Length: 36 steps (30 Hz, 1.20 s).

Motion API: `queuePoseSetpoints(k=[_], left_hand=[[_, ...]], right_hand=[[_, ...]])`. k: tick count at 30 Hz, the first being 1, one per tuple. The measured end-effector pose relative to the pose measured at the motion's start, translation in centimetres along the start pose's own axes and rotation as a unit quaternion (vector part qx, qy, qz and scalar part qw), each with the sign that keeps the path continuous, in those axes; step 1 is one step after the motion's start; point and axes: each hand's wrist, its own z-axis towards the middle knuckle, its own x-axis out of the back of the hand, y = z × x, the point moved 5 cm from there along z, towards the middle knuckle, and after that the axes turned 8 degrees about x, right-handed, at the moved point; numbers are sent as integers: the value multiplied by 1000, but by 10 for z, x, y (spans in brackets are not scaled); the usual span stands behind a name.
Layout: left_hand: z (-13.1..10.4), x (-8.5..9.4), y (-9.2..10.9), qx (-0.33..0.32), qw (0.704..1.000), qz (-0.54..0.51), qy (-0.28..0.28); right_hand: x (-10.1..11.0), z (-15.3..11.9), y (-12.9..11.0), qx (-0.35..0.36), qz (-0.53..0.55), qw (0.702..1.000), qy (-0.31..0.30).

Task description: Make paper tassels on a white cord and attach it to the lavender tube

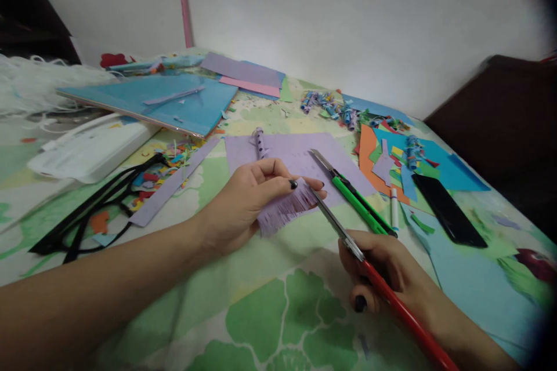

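My left hand point(256, 197) pinches a strip of purple paper point(285, 208) between thumb and fingers. Its lower edge is cut into a fine fringe. Red-handled scissors point(335, 220), seen nearly edge-on, are gripped in my right hand point(387, 272). Their metal tips meet the right end of the fringed strip, beside my left fingertips. Behind my hands lies a larger purple sheet point(287, 145) with a dotted paper roll point(260, 142) on it. A green utility knife point(361, 203), blade out, rests partly on that sheet.
Black glasses point(96, 203) and paper scraps point(174, 162) lie at left, near a white case point(91, 151) and a blue folder point(161, 98). A phone point(448, 208), a marker point(394, 208) and coloured paper point(456, 168) are at right. Fringed paper rolls point(322, 104) sit near the wall.
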Motion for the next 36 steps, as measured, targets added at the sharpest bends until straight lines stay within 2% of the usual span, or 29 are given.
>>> queuePoseSetpoints(k=[15, 22, 26, 28, 31, 33, 36], left_hand=[[-1, 0, 1, 1, 1000, 11, 3], [0, 3, 1, 14, 999, 31, 41], [2, 11, 3, 35, 990, 83, 112], [3, 15, 2, 61, 984, 108, 129], [6, 18, 0, 95, 978, 132, 129], [8, 20, -2, 104, 975, 150, 129], [12, 22, -3, 75, 972, 199, 103]], right_hand=[[1, -2, 6, -17, 26, 1000, 4], [0, -2, 7, -43, 44, 998, -3], [9, -2, 0, -16, 48, 998, 31], [17, -3, -3, 6, 23, 998, 51], [37, -4, -3, 9, -61, 991, 116], [52, -4, -1, 6, -152, 973, 171], [67, -3, 4, 1, -236, 948, 215]])
